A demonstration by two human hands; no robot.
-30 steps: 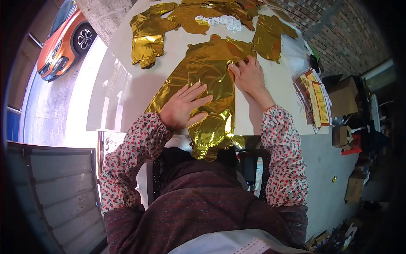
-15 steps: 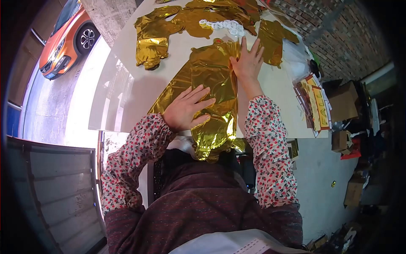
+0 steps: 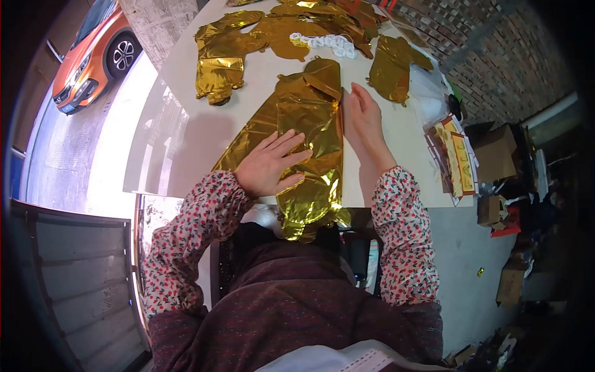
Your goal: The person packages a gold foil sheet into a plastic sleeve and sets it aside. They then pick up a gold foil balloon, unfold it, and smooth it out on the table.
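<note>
A gold foil sheet [image 3: 313, 133], partly folded over itself, lies on the white table [image 3: 161, 146], and its lower end hangs past the near edge. My left hand [image 3: 269, 162] rests flat on the foil with its fingers spread. Just right of the foil's right edge, my right hand [image 3: 367, 118] is held on its side, fingers stretched out, with nothing in it. The foil's upper right corner is folded over.
More gold foil pieces [image 3: 220, 65] lie on the far part of the table, with a white coiled strand [image 3: 325, 43] among them. Another gold piece [image 3: 390, 68] and a printed packet [image 3: 455, 158] are at the right. A brick wall [image 3: 489, 56] stands beyond.
My right hand has come off the foil, moved toward me and turned on its side. The foil's upper right corner is now folded over. My left hand stays on the foil.
</note>
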